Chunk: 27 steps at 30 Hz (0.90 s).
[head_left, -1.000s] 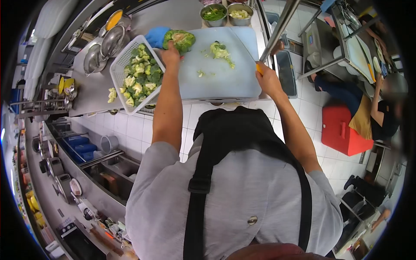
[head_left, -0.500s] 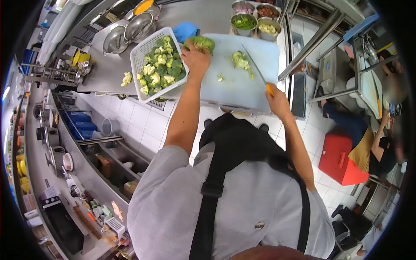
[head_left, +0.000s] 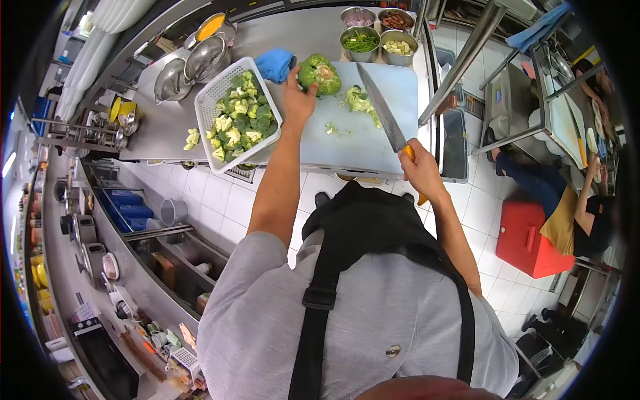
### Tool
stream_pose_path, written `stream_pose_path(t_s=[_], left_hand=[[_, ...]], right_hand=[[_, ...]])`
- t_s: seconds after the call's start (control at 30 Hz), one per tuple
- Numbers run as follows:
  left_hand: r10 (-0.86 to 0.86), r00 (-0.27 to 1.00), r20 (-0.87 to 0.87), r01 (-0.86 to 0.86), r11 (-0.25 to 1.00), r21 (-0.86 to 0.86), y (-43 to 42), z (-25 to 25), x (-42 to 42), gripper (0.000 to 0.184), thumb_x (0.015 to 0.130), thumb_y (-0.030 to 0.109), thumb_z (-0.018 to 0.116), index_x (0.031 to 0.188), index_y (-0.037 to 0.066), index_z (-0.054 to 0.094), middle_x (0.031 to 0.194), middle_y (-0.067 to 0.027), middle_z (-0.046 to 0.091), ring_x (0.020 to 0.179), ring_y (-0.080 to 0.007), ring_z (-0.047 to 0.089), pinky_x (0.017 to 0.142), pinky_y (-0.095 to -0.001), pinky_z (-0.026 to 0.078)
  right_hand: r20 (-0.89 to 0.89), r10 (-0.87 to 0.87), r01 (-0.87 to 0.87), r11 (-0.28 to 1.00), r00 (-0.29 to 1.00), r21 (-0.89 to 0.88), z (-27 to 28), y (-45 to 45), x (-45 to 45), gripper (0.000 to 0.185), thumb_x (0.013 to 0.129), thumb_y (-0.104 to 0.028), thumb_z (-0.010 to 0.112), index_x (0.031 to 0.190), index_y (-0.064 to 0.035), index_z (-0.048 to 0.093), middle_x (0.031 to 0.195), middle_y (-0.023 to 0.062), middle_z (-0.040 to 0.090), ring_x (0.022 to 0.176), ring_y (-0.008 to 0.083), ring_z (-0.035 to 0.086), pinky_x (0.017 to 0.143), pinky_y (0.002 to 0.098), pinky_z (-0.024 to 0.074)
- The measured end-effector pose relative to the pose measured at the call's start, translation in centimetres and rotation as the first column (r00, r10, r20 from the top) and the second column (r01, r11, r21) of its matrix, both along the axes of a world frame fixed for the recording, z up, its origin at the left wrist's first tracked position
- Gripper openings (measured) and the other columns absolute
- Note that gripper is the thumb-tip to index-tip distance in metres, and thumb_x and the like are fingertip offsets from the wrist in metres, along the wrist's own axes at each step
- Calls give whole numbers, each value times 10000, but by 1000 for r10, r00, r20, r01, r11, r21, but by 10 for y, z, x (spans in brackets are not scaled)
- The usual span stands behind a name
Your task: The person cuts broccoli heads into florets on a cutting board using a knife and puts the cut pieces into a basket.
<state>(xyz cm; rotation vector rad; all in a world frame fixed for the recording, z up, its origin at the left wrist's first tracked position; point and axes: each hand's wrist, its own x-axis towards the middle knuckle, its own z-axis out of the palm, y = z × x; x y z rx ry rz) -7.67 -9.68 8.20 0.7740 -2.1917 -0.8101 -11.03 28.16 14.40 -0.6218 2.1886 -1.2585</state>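
Observation:
My left hand [head_left: 300, 100] grips the near-left side of a large broccoli head [head_left: 321, 75], whose pale cut underside faces up. The broccoli is at the far left of a white cutting board [head_left: 347, 147]. My right hand [head_left: 423, 172] is wrapped round the orange handle of a large knife [head_left: 381, 110], its blade slanting away over the board's right half. Between them lies a trimmed piece of broccoli [head_left: 361, 100], with small crumbs nearer me. Left of the board stands a white perforated basket [head_left: 272, 141] of cut florets.
Behind the board are several metal bowls of chopped food, including green slices [head_left: 360, 43]. A blue cloth [head_left: 275, 65] lies behind the basket. Metal strainers [head_left: 205, 59] stand at the back left, and loose florets [head_left: 192, 139] beside the basket. Another person works at right near a red box [head_left: 530, 240].
The broccoli has been turned so its cut underside shows, and my left hand has shifted to its side. The knife's broad face now shows more. The whole view has shifted slightly.

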Motion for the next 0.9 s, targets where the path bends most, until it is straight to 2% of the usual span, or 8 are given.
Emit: stream_pose_path(t_s=[0.07,0.17,0.33,0.5,0.6,0.7,0.8,0.9], left_hand=[[26,1000,2,-26,991,134,4,8,-1,597,885,256,834,1369,50,551,1221,-234,653,1093,-406,640,958,-503,533],[72,994,-85,-96,941,-324,-5,-4,-6,474,894,256,803,1234,41,551,1151,-242,644,958,-422,658,880,-518,535],[-30,1000,6,30,998,-55,-11,11,-4,443,909,270,780,1219,46,557,944,-246,720,899,-418,713,825,-482,550],[-156,986,-66,156,988,-4,-18,0,-7,445,945,279,787,1302,54,647,985,-233,743,944,-391,731,871,-445,571],[-137,972,-193,153,986,69,-12,-5,-4,411,956,286,790,1280,50,702,1051,-229,742,975,-384,726,896,-439,575],[-141,979,-150,192,887,421,10,3,3,444,946,341,790,1277,53,714,1126,-234,722,994,-371,715,880,-446,574],[28,998,47,-27,1000,-14,-2,2,-11,530,920,398,791,1325,70,696,1157,-228,708,999,-346,711,871,-445,572],[14,989,-149,2,995,104,2,12,-21,539,889,416,792,1317,100,705,1130,-225,705,992,-332,706,863,-444,565]], right_hand=[[2,13,-13,1000,1000,-9,-4,1,4,237,1036,-214,602,1064,20,574,666,136,609,530,226,649,548,384,507],[-15,41,-41,999,999,16,-3,-1,9,242,1041,-226,609,1063,13,575,661,155,614,547,255,662,562,400,513],[-161,133,-115,987,978,115,-5,5,12,269,1044,-262,627,1077,4,598,720,241,649,679,428,666,658,507,493],[-97,97,-85,988,991,126,22,25,19,287,1039,-247,631,1124,25,605,721,242,626,652,390,625,662,485,476],[-79,110,-97,983,991,155,18,29,17,247,1047,-218,644,1131,11,607,691,98,552,561,175,521,570,383,450],[-131,117,-100,986,985,130,15,25,17,260,1039,-225,659,1120,17,604,686,132,541,596,211,506,603,394,449],[-151,129,-109,985,980,131,21,19,18,260,1038,-238,650,1073,16,603,693,196,580,622,334,560,627,449,451],[-137,158,-136,978,978,157,27,17,17,260,1038,-241,646,1036,16,600,689,222,598,626,392,581,633,479,448]])
